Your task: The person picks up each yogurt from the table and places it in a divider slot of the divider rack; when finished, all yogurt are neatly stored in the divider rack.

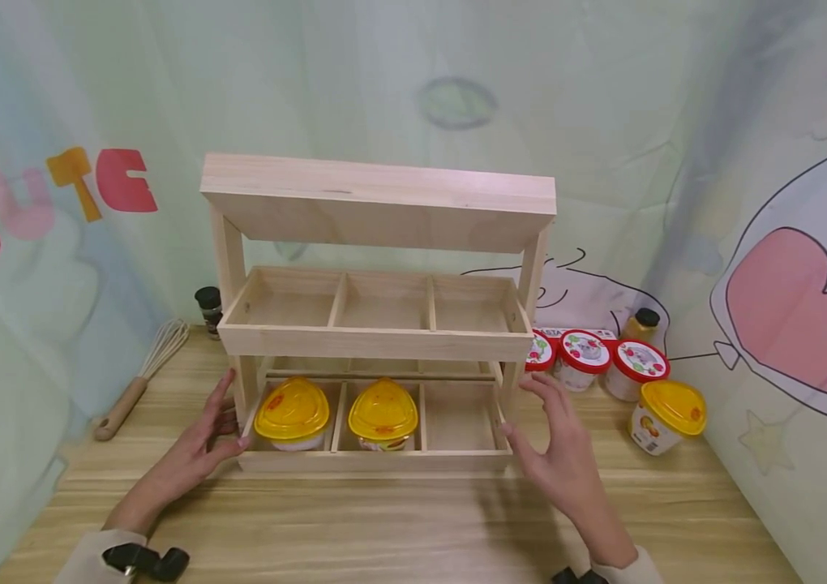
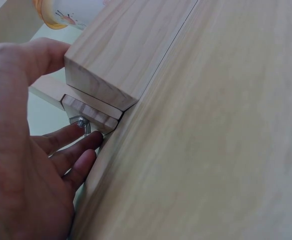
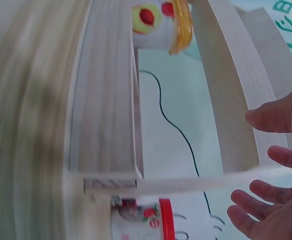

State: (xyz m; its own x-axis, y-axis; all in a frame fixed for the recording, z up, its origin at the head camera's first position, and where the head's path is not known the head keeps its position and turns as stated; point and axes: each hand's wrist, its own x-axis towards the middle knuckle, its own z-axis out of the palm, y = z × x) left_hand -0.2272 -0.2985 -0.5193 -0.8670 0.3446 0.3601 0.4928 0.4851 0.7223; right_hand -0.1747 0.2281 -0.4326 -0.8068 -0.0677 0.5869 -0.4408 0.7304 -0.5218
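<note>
A two-tier wooden rack [image 1: 377,345] stands on the table with a slanted board across its top. Two yellow-lidded cups [image 1: 293,412] sit in the left and middle compartments of its lower tray. My left hand [image 1: 198,446] holds the rack's left side low down, its thumb at the tray's front corner. In the left wrist view, curled fingers [image 2: 73,152] reach the side post beside a wing nut [image 2: 81,121]. My right hand [image 1: 555,446] is by the lower right side with thumb and fingers spread. The right wrist view shows those fingers [image 3: 266,200] apart from the wood.
Red-lidded cups [image 1: 584,357] stand behind the rack at right, near a yellow-lidded cup [image 1: 666,416] and a black-capped bottle [image 1: 641,324]. A whisk [image 1: 139,381] and a black-capped jar [image 1: 209,308] are at left. A printed curtain [image 1: 384,81] surrounds the table [image 1: 377,527].
</note>
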